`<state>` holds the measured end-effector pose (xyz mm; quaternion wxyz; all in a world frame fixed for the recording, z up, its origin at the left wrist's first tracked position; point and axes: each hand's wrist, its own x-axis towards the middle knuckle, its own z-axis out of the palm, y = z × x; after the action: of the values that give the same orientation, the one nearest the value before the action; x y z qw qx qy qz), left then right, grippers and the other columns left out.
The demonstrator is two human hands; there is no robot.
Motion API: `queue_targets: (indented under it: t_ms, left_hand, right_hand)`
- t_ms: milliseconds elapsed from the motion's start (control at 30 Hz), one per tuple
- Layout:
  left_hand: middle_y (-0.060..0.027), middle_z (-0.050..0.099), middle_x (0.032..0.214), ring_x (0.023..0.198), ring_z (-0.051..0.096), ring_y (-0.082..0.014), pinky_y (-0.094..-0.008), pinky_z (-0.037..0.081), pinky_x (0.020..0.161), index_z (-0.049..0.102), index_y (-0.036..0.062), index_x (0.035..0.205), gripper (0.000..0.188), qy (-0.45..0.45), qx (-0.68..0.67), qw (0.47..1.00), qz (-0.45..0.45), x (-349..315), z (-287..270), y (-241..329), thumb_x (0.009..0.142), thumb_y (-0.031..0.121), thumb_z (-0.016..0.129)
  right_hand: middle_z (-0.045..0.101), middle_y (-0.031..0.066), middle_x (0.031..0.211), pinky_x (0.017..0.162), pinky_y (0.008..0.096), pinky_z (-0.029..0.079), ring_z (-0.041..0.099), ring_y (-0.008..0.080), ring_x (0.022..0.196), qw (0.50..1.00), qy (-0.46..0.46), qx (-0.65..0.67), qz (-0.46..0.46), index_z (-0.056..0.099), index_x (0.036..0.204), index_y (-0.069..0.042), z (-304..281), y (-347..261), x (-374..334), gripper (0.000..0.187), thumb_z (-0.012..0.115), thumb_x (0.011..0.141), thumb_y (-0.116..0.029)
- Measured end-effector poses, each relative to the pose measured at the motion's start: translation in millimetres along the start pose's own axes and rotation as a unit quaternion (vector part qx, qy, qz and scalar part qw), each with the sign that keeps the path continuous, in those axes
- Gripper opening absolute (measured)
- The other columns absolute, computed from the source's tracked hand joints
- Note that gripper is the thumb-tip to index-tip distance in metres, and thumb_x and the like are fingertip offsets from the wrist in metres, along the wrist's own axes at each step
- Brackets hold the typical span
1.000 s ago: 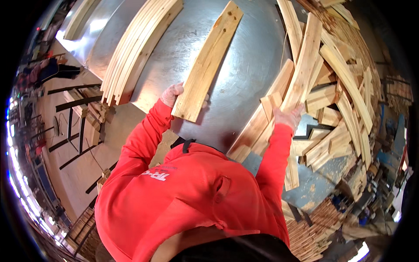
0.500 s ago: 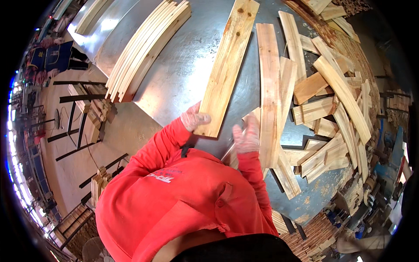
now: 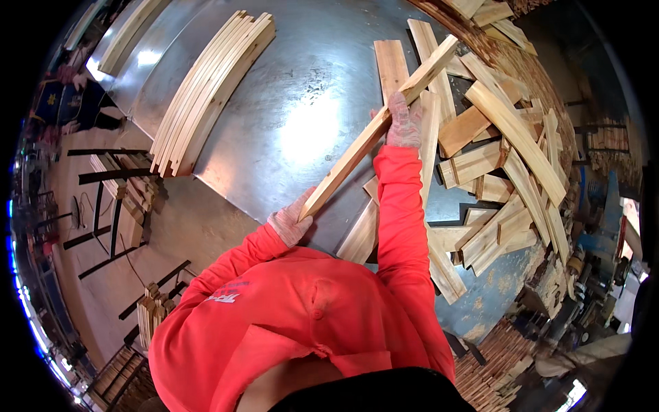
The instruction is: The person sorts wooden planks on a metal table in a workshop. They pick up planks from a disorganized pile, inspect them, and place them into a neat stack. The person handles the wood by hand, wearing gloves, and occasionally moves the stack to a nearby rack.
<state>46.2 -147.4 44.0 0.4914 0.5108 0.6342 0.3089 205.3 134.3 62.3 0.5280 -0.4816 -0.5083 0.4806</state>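
A long pale wooden board (image 3: 377, 130) is held slantwise in front of me, its narrow edge turned up. Its near end is in the gloved fingers of my left hand (image 3: 292, 221). Farther along, my right hand (image 3: 404, 123) grips the board toward its far end, thumb on top. Both hands wear pale, reddish-stained gloves. Under the raised board, a flat board (image 3: 391, 63) shows only its far part; the rest is hidden by the held board and my right arm. Another board (image 3: 362, 233) lies between my forearms.
A metal table (image 3: 274, 123) bears a neat row of boards (image 3: 213, 93) at left. At right lies a jumbled heap of boards (image 3: 508, 172), with sawdust (image 3: 491, 295) near the edge. Black metal racks (image 3: 110, 213) stand left; another person (image 3: 75, 103) is at far left.
The board at my left hand was lying with its broad face up; now it is edge-up and slanted right. My right hand has moved forward from beside it and taken hold.
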Motion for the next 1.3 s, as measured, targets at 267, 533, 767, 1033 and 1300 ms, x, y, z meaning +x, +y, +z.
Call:
queue_targets:
  t_ms: [267,533,767,1033,1300]
  left_hand:
    - [-0.0108,0.061,0.124,0.109,0.061,-0.0222,-0.0364,0.050,0.092,0.038,0.0039,0.145,0.070,-0.148,-0.484,0.857,-0.096,-18.5,2.8,3.3,0.082,0.012,0.069]
    - [-0.0116,0.063,0.117,0.105,0.063,-0.0238,-0.0388,0.053,0.089,0.043,0.0017,0.138,0.069,-0.043,-0.565,0.821,-0.076,-15.5,-10.7,6.5,0.075,0.008,0.070]
    - [-0.0063,0.055,0.128,0.118,0.050,-0.0162,-0.0328,0.041,0.101,0.039,0.0035,0.143,0.065,0.457,-0.377,0.805,0.026,-97.1,-29.2,-14.3,0.080,0.000,0.056]
    - [-0.0159,0.063,0.101,0.086,0.062,-0.0225,-0.0330,0.052,0.077,0.050,0.0033,0.125,0.040,0.893,-0.074,0.373,-0.242,-297.2,-75.5,-164.6,0.087,0.011,0.059]
    - [-0.0226,0.066,0.093,0.079,0.068,-0.0377,-0.0438,0.056,0.069,0.050,-0.0002,0.114,0.039,0.810,-0.273,0.177,-0.487,-541.3,-154.9,-333.2,0.080,0.009,0.064]
  right_hand:
    - [0.068,0.0125,0.107,0.079,0.0319,0.055,0.066,0.0217,0.092,0.972,0.021,0.118,0.200,0.060,0.123,-0.001,-2.8,57.1,-38.6,0.043,0.049,0.100,-0.036]
    - [0.062,0.0062,0.084,0.059,0.0293,0.054,0.060,0.0146,0.067,0.929,-0.124,0.099,0.333,0.057,0.122,-0.002,-1.9,48.0,-123.9,0.045,0.060,0.092,-0.035]
    - [0.046,0.0245,0.140,0.107,0.0427,0.039,0.049,0.0380,0.125,0.851,-0.085,-0.511,-0.086,0.041,0.142,0.002,-42.1,40.6,-108.7,0.072,0.061,0.089,-0.043]
    - [0.046,0.0189,0.141,0.108,0.0433,0.037,0.044,0.0346,0.130,0.730,-0.050,-0.672,-0.111,0.042,0.143,-0.003,-73.2,53.3,-116.4,0.071,0.065,0.087,-0.041]
    - [0.049,0.0198,0.136,0.106,0.0431,0.038,0.047,0.0352,0.127,0.812,-0.095,-0.549,-0.175,0.048,0.139,-0.004,21.6,68.7,-186.9,0.056,0.067,0.089,-0.020]
